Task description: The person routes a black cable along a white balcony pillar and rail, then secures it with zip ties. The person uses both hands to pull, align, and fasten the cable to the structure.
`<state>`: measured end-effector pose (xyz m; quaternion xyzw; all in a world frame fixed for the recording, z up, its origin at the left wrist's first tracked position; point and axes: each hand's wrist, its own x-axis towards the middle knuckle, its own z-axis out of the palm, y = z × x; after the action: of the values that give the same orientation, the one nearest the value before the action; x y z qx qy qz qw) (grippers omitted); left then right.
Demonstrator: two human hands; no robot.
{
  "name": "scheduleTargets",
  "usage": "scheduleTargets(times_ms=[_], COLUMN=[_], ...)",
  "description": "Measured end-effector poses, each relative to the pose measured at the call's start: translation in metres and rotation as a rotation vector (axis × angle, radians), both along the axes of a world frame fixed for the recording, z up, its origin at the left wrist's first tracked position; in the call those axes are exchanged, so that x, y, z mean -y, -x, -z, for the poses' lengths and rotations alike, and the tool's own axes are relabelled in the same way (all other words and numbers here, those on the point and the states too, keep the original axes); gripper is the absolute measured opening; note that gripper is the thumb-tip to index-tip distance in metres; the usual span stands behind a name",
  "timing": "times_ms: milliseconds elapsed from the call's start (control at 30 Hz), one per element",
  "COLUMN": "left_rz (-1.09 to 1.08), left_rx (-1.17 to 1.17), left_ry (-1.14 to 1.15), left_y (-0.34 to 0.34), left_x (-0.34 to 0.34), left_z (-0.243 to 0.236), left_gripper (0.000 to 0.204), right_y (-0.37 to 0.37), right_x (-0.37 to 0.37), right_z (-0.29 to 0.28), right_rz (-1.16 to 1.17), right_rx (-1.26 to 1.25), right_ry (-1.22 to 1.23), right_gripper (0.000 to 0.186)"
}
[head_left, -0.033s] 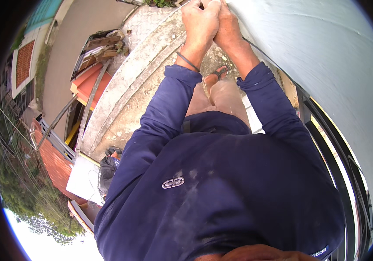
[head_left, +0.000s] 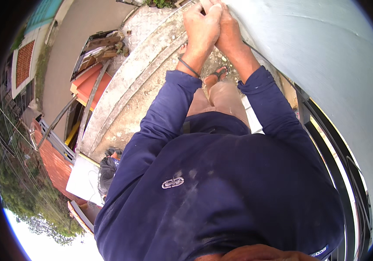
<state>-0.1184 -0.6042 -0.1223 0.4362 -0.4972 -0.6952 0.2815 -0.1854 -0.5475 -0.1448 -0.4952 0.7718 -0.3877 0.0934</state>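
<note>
Both arms reach out to the top edge of the head view, in dark blue sleeves. My left hand (head_left: 201, 29) is closed, a dark band round its wrist. Pressed against it, my right hand (head_left: 230, 31) is closed too. The fingertips run up to the picture's edge, and a small dark spot shows between them; what they hold, if anything, cannot be made out. Close to my right hand rises a pale blue-grey wall (head_left: 308, 43), its surface smooth and slightly uneven. Whether the hands touch it is hidden.
Below stands my sandalled foot (head_left: 216, 75) on a rough concrete ledge (head_left: 127, 106) with a curved raised edge. Beyond that edge are stacked boards (head_left: 101, 45), an orange roof-like box (head_left: 91, 82) and a road (head_left: 73, 39). Black metal railing (head_left: 325, 139) runs along the right.
Both hands have shifted very slightly to the right and down, still together. Toes now show beside my left wrist. The surroundings look the same.
</note>
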Motion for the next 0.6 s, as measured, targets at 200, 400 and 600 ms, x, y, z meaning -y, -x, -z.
scheduleTargets(times_ms=[200, 400, 600], left_rz=[-0.023, 0.027, 0.047], left_rx=[0.011, 0.082, -0.181], left_ry=[0.086, -0.041, -0.139], left_y=[0.007, -0.005, -0.001], left_x=[0.014, 0.003, 0.026], left_z=[0.009, -0.003, 0.016], left_gripper=[0.023, 0.02, 0.035], right_y=[0.006, 0.002, 0.011], right_x=[0.013, 0.002, 0.031], right_z=[0.003, -0.002, -0.01], right_rz=[-0.019, -0.013, 0.023], right_rx=[-0.081, -0.189, -0.098], right_ry=[-0.011, 0.02, 0.047], right_gripper=[0.051, 0.051, 0.043])
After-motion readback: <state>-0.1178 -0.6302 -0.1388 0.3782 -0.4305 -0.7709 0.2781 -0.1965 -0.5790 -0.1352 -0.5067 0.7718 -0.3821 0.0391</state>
